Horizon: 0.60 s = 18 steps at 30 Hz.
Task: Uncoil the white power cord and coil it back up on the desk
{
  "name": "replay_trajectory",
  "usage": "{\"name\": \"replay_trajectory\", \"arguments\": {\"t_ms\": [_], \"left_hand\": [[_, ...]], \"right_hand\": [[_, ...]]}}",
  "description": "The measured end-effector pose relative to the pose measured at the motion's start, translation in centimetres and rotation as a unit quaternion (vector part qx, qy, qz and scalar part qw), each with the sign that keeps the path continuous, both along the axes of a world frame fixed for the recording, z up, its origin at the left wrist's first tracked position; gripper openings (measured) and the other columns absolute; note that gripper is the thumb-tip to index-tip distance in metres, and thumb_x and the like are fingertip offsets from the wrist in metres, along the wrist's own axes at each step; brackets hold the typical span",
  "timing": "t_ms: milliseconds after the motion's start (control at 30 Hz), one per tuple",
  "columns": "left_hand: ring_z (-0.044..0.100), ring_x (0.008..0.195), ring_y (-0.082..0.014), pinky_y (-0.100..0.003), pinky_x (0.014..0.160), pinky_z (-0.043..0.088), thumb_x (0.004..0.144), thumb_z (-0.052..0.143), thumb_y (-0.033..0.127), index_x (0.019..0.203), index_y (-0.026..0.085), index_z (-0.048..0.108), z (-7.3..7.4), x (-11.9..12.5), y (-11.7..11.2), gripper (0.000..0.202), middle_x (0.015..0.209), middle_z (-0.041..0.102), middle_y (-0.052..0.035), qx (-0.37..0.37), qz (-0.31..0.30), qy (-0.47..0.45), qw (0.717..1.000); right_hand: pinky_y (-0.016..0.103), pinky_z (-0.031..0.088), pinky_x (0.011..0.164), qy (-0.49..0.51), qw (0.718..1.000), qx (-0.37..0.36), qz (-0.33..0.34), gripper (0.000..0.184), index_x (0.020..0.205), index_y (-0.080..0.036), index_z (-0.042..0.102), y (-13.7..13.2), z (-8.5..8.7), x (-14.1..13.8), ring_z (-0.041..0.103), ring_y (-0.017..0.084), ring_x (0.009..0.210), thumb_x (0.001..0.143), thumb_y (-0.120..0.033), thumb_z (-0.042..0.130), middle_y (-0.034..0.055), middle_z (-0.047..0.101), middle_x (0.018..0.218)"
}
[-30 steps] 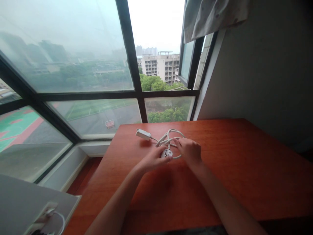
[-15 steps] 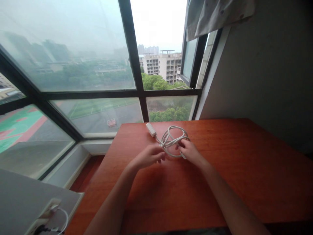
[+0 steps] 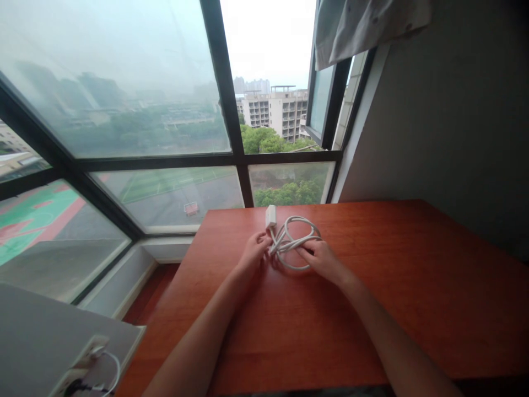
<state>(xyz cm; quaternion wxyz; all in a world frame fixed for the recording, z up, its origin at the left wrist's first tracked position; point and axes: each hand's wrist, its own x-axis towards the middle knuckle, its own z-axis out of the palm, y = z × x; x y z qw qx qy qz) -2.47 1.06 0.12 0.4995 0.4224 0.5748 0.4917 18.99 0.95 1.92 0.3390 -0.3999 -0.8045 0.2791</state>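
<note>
A white cable [image 3: 283,242] lies loosely coiled on the reddish-brown wooden table [image 3: 413,259]. At its far left end is a white rectangular block [image 3: 270,216], standing out past the coil toward the window. My left hand [image 3: 253,253] is closed at the coil's left side, thumb and fingers pinching the cable just below the block. My right hand [image 3: 324,260] grips the coil's right side, with its fingers round the strands. The fingertips of both hands are partly hidden by the cable and the hands themselves.
Beyond the table's far edge stands a dark-framed window [image 3: 243,182], its right pane swung outward. A pale curtain [image 3: 372,27] hangs at upper right beside a grey wall [image 3: 446,121]. At lower left, a wall socket [image 3: 93,350] has a white plug and cord.
My left hand has moved forward and closed on the cable near the block. The block has swung from leaning left to nearly straight ahead. My right hand stays on the coil.
</note>
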Motion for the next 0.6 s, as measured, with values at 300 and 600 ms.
{"name": "replay_trajectory", "arguments": {"t_ms": [300, 600], "left_hand": [[0.048, 0.047, -0.0084, -0.019, 0.044, 0.034, 0.064, 0.075, 0.057, 0.082, 0.011, 0.066, 0.3, -0.6, -0.5, 0.05, 0.062, 0.061, -0.0008, 0.006, -0.009, -0.05, 0.999], [0.052, 0.051, -0.0089, -0.021, 0.052, 0.044, 0.071, 0.071, 0.042, 0.075, 0.014, 0.059, 1.8, -6.7, 1.1, 0.03, 0.058, 0.052, 0.0034, 0.103, 0.259, -0.073, 0.957]], "right_hand": [[0.022, 0.043, 0.06, 0.032, 0.995, -0.027, 0.09, 0.025, 0.095, -0.017, 0.077, -1.0, 0.8, -0.5, 0.058, 0.014, 0.063, 0.087, -0.027, 0.056, 0.0018, 0.07, 0.071], [0.022, 0.035, 0.058, -0.067, 0.974, -0.068, 0.206, 0.031, 0.075, -0.015, 0.071, -2.3, 2.1, -0.2, 0.05, 0.012, 0.061, 0.091, -0.033, 0.051, -0.0011, 0.06, 0.065]]}}
